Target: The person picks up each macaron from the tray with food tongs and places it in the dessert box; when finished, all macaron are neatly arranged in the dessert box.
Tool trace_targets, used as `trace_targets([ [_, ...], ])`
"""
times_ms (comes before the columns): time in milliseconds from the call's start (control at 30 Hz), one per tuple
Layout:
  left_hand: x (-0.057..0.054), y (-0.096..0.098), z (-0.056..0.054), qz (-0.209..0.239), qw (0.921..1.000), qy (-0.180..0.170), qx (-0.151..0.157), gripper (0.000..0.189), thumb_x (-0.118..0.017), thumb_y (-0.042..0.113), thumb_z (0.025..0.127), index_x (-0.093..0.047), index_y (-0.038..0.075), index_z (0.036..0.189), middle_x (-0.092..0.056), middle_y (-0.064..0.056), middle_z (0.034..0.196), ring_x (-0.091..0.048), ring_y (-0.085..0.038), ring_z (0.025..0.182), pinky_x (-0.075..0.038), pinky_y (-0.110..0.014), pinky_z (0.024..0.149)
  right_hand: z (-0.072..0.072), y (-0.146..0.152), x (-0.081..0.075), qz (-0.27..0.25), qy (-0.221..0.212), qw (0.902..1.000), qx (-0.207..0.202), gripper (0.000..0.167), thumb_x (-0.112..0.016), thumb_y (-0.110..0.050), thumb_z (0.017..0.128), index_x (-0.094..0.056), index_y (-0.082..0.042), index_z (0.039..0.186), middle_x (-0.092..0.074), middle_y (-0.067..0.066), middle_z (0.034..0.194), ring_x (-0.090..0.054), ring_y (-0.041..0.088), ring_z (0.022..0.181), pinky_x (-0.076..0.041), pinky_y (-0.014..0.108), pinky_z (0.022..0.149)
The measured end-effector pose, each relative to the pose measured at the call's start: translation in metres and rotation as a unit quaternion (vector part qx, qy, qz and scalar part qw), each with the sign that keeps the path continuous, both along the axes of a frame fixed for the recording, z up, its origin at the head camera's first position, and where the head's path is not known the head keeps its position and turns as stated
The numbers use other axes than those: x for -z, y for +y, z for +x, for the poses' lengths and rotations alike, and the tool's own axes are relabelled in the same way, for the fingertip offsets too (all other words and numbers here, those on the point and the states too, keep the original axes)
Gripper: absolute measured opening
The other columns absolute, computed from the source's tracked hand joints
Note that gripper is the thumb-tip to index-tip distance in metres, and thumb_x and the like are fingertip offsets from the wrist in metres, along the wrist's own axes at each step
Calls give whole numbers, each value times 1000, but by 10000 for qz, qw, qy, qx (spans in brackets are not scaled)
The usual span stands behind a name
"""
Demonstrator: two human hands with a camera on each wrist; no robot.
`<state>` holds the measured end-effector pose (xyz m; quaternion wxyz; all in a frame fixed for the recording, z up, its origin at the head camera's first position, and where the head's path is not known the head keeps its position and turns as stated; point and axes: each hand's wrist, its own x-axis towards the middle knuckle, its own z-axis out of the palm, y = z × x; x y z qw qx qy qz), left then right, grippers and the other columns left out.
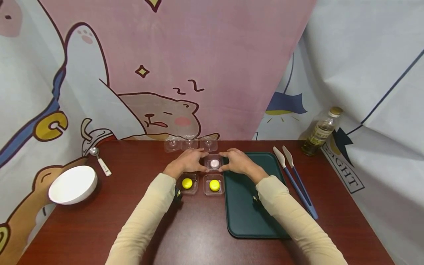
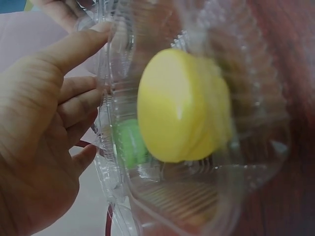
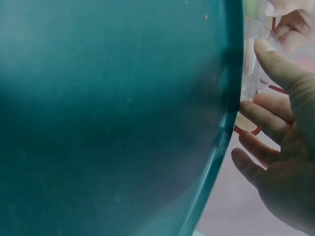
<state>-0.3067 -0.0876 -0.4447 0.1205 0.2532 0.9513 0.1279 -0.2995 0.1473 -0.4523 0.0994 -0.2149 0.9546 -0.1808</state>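
My left hand (image 1: 188, 162) and right hand (image 1: 241, 162) hold a small clear plastic box (image 1: 208, 162) from either side, thumbs and fingers at its edges. Inside it lies a pale pink macaron (image 1: 215, 164). Closer to me stand two more clear boxes, one with a yellow macaron (image 1: 187, 183), the other with another yellow macaron (image 1: 214, 185). A green macaron (image 2: 129, 142) shows through the plastic in the left wrist view; the left hand hides it from the head view. In the right wrist view, thumb and forefinger touch the clear plastic (image 3: 250, 69).
Raised clear lids (image 1: 172, 144) stand along the back. A dark green tray (image 1: 245, 206) lies right of the boxes, then two blue-handled spreaders (image 1: 296, 184) and an oil bottle (image 1: 319, 136). At left are a white bowl (image 1: 73, 184) and a scoop (image 1: 102, 163).
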Motion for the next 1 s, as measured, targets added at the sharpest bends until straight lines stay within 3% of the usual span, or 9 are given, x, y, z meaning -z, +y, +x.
trace_targets([
  [333,-1,-1,1,32,9999,-140,18,76,-77,48,87,-50,17,152,-41,-15,161,-37,-38,149,-23,-54,125,3,-1,0,118,-186,9997,122,79,-79,-48,85,-50,-17,152,-52,14,153,-35,37,149,-36,59,117],
  [633,-2,-2,4,122,9996,-261,-13,81,-75,48,88,-44,16,155,-36,-15,163,-31,-36,152,-18,-52,127,1,1,1,59,7,10000,-18,79,-79,-48,85,-51,-15,151,-55,11,151,-38,38,147,-38,59,116],
  [833,-3,-7,4,125,9995,-273,-137,88,-76,55,85,-41,17,156,-34,-15,165,-30,-38,152,-22,-55,125,1,2,1,1,80,9999,-104,79,-80,-47,85,-51,-13,151,-55,11,151,-42,36,145,-39,57,116],
  [1000,-7,-16,5,472,9988,-57,-125,90,-78,54,83,-43,16,156,-35,-17,163,-32,-41,151,-28,-57,122,0,3,0,-174,10,9998,-126,81,-80,-45,85,-48,-14,152,-54,12,151,-43,36,144,-38,56,116],
])
